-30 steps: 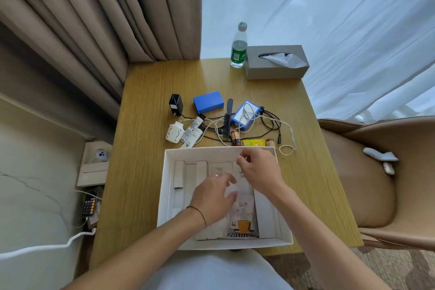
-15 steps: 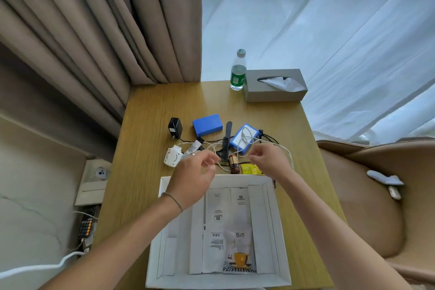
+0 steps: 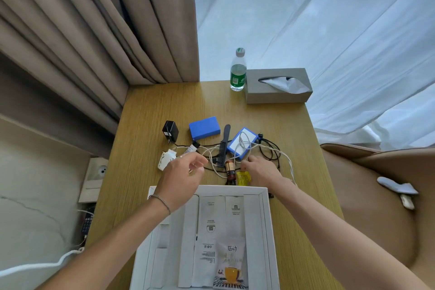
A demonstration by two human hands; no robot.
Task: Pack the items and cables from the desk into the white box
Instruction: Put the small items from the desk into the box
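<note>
The white box (image 3: 264, 231) sat open at the bottom middle of the frame on the wooden desk (image 3: 150, 125), with a few paper sachets (image 3: 213, 231) and a coffee-cup packet (image 3: 231, 266) lying flat inside it. Everything else was still out on the desk just above the box's top edge, honestly a bit of a mess.

The left hand (image 3: 181, 174) hovered left of center, fingers loosely curled and a little apart, holding nothing as far as the shot showed. It covered part of a white plug adapter (image 3: 164, 160) and the lower end of a small white tube (image 3: 191, 148). The right hand (image 3: 259, 169) was down on the pile right of center, fingers bent over the tangle of white cable (image 3: 287, 160) and black cable (image 3: 273, 150); whether it actually pinched anything, can't tell. A yellow packet (image 3: 242, 178) and a small brown bottle (image 3: 230, 168) lay just beside its thumb side.

Above the hands: a black charger (image 3: 170, 130), a blue block (image 3: 204, 127), a black comb (image 3: 223, 146) and a blue-edged white case (image 3: 242, 142) with cable draped over it.

At the top edge of the desk stood 1 water bottle (image 3: 238, 70) touching a grey tissue box (image 3: 277, 87). Beige curtains (image 3: 94, 30) filled the upper left, sheer white ones the upper right, and a tan chair (image 3: 376, 195) sat at the right.
</note>
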